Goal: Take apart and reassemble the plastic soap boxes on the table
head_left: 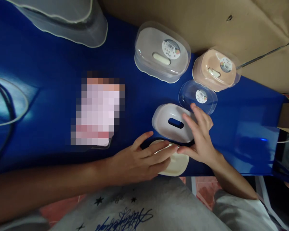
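My left hand (pixel 146 159) has its fingers spread over a cream oval piece (pixel 181 163) at the table's near edge, covering much of it. Just beyond lies a pale lilac oval cover (pixel 162 123) with a slot through its middle, the blue table showing through. At that cover's right end is my right hand (pixel 202 141), fingers apart and thumb stretched toward the left fingertips; whether it touches the cover I cannot tell. A clear plastic oval lid (pixel 189 94) with a round label lies past the right fingertips.
Farther back stand a grey oval box (pixel 146 41) and a peach one (pixel 199 69), both under clear lids. Larger translucent containers (pixel 96 29) are at upper left. A blurred-out device (pixel 96 109) lies left of the hands. Cardboard (pixel 207 19) borders the blue table (pixel 243 122).
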### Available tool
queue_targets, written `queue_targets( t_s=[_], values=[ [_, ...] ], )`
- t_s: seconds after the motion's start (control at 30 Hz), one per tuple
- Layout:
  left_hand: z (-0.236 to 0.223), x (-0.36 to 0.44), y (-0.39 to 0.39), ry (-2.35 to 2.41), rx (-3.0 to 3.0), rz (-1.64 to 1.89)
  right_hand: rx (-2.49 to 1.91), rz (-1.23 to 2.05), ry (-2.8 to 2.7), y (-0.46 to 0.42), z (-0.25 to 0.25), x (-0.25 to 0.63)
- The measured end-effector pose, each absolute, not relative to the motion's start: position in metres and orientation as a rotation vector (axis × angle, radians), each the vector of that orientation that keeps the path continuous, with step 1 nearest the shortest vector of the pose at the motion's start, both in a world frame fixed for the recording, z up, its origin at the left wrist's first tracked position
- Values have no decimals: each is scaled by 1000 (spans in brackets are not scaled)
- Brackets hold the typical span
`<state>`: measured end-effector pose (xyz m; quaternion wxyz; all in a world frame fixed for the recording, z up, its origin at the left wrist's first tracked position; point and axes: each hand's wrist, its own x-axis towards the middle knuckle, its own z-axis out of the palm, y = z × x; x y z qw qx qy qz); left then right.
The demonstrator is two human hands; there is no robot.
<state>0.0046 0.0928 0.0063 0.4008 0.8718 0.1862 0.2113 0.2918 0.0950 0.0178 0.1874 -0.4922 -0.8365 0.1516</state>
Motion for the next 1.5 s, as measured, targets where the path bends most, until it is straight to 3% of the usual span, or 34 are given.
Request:
queue_targets(
  t_s=[0.13,0.3,0.57,0.87,1.3,1.5],
  values=[
    [13,6,92,485,2510,911,-1041,261,-2340,88,35,291],
    [19,1,99,670,2312,1073,-553,281,-2635,73,48,273],
    [14,3,106,860,2314,726,-602,143,-2805,71,41,265],
    [12,8,88,801,2583,909,-1228,-1,-2563,85,40,281],
    [12,8,89,829,2695,887,-703,42,-2703,68,68,277],
    [12,7,93,764,2774,623,-606,64,-2713,70,59,272]
  ],
)
